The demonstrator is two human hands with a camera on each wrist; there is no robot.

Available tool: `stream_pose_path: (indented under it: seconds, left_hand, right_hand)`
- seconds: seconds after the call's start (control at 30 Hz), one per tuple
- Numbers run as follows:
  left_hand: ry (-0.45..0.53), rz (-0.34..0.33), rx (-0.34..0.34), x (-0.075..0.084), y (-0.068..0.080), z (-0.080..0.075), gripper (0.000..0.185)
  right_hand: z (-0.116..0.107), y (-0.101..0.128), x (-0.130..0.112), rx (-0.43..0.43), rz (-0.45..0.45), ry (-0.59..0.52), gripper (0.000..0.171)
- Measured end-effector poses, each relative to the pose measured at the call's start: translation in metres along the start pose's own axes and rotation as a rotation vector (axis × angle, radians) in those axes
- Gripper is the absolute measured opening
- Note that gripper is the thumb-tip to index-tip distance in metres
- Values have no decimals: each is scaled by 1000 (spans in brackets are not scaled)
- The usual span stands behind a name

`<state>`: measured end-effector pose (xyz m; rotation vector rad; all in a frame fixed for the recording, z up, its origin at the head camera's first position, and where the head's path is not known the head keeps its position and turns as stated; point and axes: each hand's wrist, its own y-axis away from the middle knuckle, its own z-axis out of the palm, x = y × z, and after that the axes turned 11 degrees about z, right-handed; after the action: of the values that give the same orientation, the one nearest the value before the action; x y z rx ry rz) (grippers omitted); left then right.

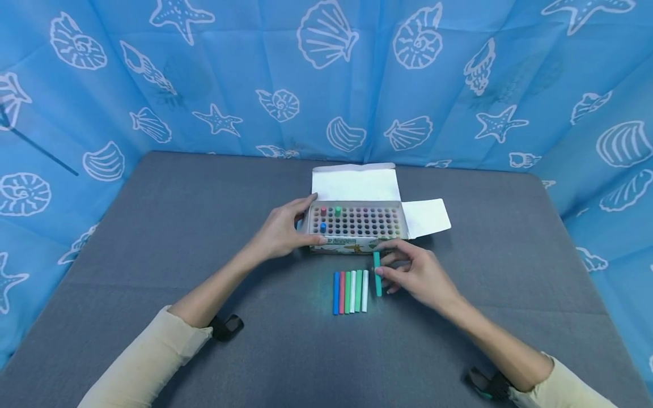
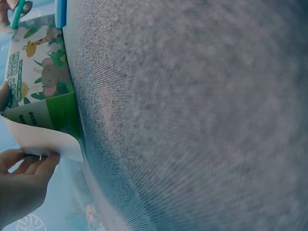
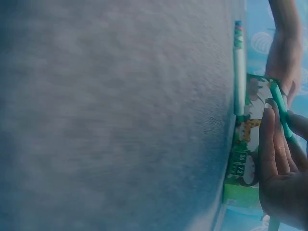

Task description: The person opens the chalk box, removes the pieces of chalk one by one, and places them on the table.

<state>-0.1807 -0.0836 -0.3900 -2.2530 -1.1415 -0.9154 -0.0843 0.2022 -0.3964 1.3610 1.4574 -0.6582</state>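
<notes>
The teal chalk stick point(image 1: 378, 275) is showing just in front of the chalk box point(image 1: 339, 248), with the right hand point(image 1: 420, 277) pinching it, while the left hand point(image 1: 280, 229) is gripping the box's left end. Six loose chalk sticks point(image 1: 352, 292) are lying in front of the box; three upright sticks point(image 1: 323, 228) are poking from its holes. The person is apparently shifting sticks singly; the next move is probably calling for careful alignment and a steadied box.
</notes>
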Motion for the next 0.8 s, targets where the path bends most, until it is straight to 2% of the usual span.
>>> stream_pose_path:
  seconds: [0.4, 0.63, 0.8]
  left_hand:
    - [-9, -1, -2, 0, 0, 1, 99]
    - [-17, 2, -2, 0, -1, 1, 100]
    - [-11, 8, 3, 0, 0, 1, 100]
  right_hand:
    - [8, -2, 15, -28, 139, 9, 36]
    - [10, -3, 19, -28, 159, 21, 30]
    - [11, -3, 18, -7, 174, 52, 32]
